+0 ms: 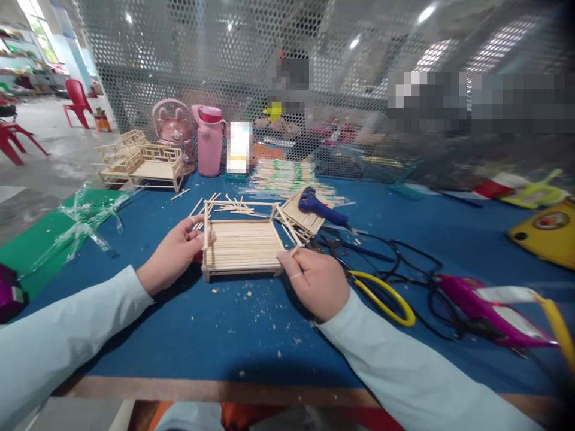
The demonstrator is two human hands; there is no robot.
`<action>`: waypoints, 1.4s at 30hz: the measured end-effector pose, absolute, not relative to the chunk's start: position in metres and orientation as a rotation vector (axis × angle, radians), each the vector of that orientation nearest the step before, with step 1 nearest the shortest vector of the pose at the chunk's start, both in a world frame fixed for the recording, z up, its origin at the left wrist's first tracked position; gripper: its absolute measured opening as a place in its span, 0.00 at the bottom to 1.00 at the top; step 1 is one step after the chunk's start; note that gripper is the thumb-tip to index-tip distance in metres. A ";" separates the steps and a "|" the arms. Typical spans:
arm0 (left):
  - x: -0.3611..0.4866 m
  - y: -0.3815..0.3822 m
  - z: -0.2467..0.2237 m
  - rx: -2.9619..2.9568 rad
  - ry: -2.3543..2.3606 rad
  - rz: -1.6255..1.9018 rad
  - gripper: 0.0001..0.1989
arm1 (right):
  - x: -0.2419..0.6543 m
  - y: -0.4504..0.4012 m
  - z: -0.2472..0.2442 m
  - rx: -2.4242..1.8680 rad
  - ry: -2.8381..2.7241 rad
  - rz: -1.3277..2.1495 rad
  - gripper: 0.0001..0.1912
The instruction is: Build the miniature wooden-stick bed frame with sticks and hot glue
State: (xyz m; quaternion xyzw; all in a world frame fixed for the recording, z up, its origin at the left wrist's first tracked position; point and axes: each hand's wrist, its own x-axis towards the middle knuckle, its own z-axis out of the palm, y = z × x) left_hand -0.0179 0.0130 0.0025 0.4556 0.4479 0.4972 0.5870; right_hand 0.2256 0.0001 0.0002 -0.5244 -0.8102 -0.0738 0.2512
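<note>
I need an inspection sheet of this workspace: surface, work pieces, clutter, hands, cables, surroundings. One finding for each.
Surface: blue tabletop, pale crumbs scattered.
Work pieces: small frame of pale wooden sticks, slatted base; bundled sticks behind.
Clutter: blue glue gun lying on a slatted wooden piece; yellow-handled tool.
Hands: left hand grips the frame's left side; right hand, its right.
Cables: black, looped, right of the right hand.
Surroundings: perforated grey screen, pink bottle before it.
</note>
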 end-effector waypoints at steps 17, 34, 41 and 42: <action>-0.015 0.009 0.003 1.022 1.040 1.194 0.39 | 0.220 -0.001 0.000 -1.514 -2.209 -0.172 0.21; -0.019 0.008 0.004 1.089 1.108 1.127 0.31 | 0.221 -0.003 0.005 -1.327 -2.036 -0.186 0.21; -0.020 0.009 0.003 1.088 1.114 1.148 0.29 | 0.221 0.000 0.002 -1.263 -2.134 -0.236 0.19; -0.020 0.009 0.003 1.079 1.118 1.151 0.29 | 0.222 0.000 0.002 -1.256 -2.131 -0.237 0.20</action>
